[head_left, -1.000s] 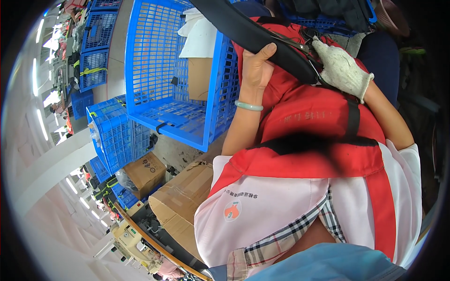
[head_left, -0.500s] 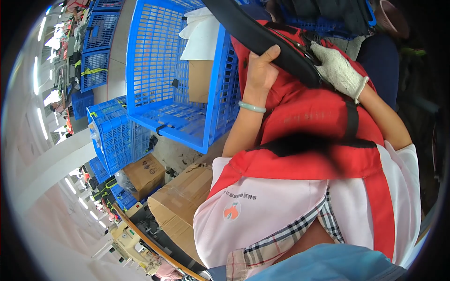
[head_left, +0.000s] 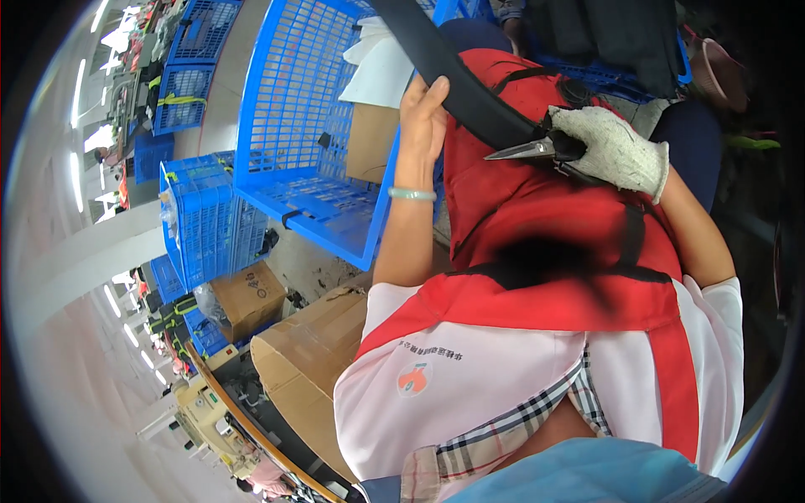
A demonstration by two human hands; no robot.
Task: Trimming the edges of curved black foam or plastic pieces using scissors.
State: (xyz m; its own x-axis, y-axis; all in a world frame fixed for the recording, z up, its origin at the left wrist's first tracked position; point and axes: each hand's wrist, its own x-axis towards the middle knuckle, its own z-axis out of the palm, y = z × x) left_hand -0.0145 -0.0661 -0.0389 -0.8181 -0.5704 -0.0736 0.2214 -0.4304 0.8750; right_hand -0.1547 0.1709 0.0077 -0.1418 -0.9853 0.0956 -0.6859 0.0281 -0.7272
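My left hand [head_left: 424, 117], bare with a pale green bangle at the wrist, is closed around the edge of a black padded strap [head_left: 457, 80]. This strap runs from the top of the view down to the right, over my lap. My right hand [head_left: 616, 151], in a white knit glove, grips a pair of scissors [head_left: 524, 151] by dark handles. Their silver blades point left, just below the strap's lower end, and look close together. The strap's tip is partly hidden behind the scissors and the glove. A red apron [head_left: 495, 197] covers my lap beneath both hands.
A large blue plastic crate [head_left: 289, 168] stands left of my left hand, with white sheets [head_left: 373, 75] and cardboard inside. Cardboard boxes [head_left: 306, 339] and another blue crate [head_left: 205, 210] lie farther left. Dark pieces [head_left: 595, 42] fill a crate at the top right.
My left hand has shifted left and slightly down with the strap. The scissors' blades now show beyond the strap, pointing left, and my gloved hand has turned and moved slightly down.
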